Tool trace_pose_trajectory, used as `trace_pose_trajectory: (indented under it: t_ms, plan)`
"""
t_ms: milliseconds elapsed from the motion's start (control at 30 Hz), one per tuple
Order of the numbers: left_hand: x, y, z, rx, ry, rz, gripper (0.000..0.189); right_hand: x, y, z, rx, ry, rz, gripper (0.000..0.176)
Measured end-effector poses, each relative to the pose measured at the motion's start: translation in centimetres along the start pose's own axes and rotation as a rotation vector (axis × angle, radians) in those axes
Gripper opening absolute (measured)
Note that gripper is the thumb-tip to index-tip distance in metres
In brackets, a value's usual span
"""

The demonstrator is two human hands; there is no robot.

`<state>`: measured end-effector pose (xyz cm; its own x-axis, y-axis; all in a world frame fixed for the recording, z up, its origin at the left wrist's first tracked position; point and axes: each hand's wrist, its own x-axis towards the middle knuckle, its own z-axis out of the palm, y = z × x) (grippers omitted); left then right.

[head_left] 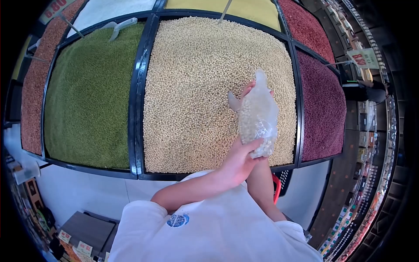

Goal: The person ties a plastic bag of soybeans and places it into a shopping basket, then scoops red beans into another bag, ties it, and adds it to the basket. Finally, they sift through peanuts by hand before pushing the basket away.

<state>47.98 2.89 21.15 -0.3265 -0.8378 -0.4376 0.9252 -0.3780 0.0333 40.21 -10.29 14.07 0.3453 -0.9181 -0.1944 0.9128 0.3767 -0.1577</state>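
A clear plastic bag (258,118) with pale round beans inside is held up over a bin of the same kind of loose beans (192,96). My left hand (244,158) grips the bag's lower end, thumb across its front. Behind the bag, my right hand (248,88) is mostly hidden; its fingertips show on both sides near the top, curled around it. The bag's top is gathered and its handle ends stick out above and to the left.
Green beans (87,100) with a clear scoop (122,28) fill the left bin, dark red beans (321,105) the right one. Black dividers (139,96) separate them. A price sign (363,58) stands at right. A person in dark clothes (369,92) is farther right, near shelves.
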Motion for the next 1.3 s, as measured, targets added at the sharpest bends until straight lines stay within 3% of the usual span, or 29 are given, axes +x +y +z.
trace_pose_trajectory:
  t_ms: [133,433,767,1067,1300]
  plan:
    - [-0.3,-0.1,-0.4,-0.013,-0.040,-0.008,0.040,-0.1,0.8,-0.2,0.333,0.025,0.138,0.058]
    - [-1.1,1.1,-0.8,0.009,-0.123,0.017,0.037,1.2,3.5,0.8,0.243,0.109,-0.003,0.050]
    - [-0.9,0.8,0.5,0.003,-0.167,-0.034,0.039,0.7,2.4,2.0,0.294,0.088,0.016,0.044]
    - [1.7,5.2,3.5,-0.081,-0.202,0.025,0.036,1.1,2.6,2.4,0.211,0.104,-0.013,0.042]
    - [2.6,3.4,4.7,-0.070,-0.171,-0.025,0.039,0.9,2.5,3.1,0.175,0.106,-0.031,0.041]
